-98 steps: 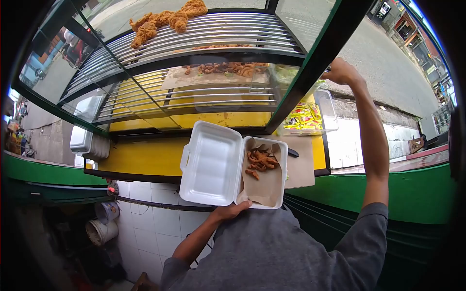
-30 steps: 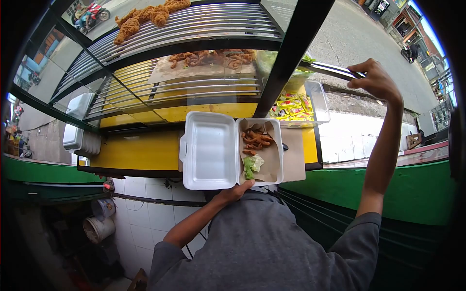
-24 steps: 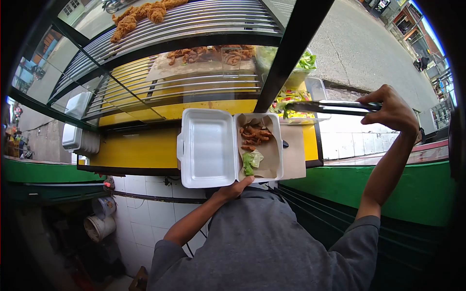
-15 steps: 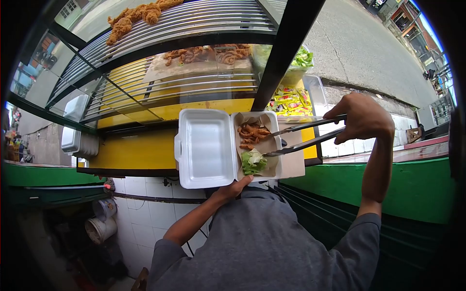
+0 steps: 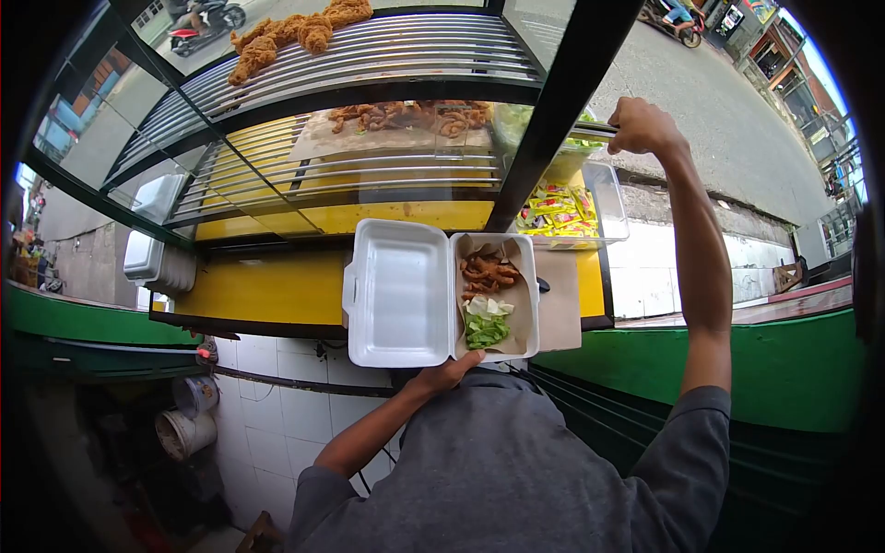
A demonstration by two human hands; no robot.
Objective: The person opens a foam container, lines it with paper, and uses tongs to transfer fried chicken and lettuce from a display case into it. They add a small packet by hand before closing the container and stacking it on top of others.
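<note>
My left hand (image 5: 446,372) grips the front edge of an open white foam takeaway box (image 5: 401,358), its thumb over the rim. In the box's paper-lined right half, brown fried chicken pieces (image 5: 489,271) lie behind shredded lettuce (image 5: 487,323). The lid half, on the left, holds nothing. Out to the upper right, my right hand (image 5: 647,127) is closed on the tongs (image 5: 597,129). They point left into the clear tub of lettuce (image 5: 564,166). Their tips are hidden behind the black post.
Sauce packets (image 5: 559,212) fill a clear bin below the lettuce tub. A black post (image 5: 562,83) and the display case's metal racks (image 5: 350,69) with fried chicken stand ahead. Foam boxes (image 5: 152,249) are stacked at left. Motorbikes (image 5: 207,23) are on the road.
My right hand has moved up and away from the box with the tongs, over to the lettuce tub. The lettuce in the box is now released by the tongs. My left hand still holds the box.
</note>
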